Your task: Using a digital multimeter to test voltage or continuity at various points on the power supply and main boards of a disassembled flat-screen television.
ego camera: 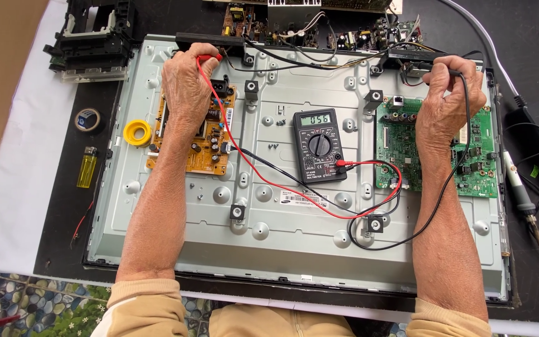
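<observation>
Our left hand (188, 84) pinches the red probe (210, 57) between closed fingers, above the yellow board (204, 153). Our right hand (450, 93) curls tight around the black probe (455, 73); the multimeter (319, 145) lies between both hands.

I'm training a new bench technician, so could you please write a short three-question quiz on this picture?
1. True or false: the left hand holds the red probe.
2. Which board lies under the right hand: A) yellow board B) green board?
3. What yellow thing lies left of the metal panel, below the tape roll?

Key: 1 true; 2 B; 3 a lighter.
</observation>
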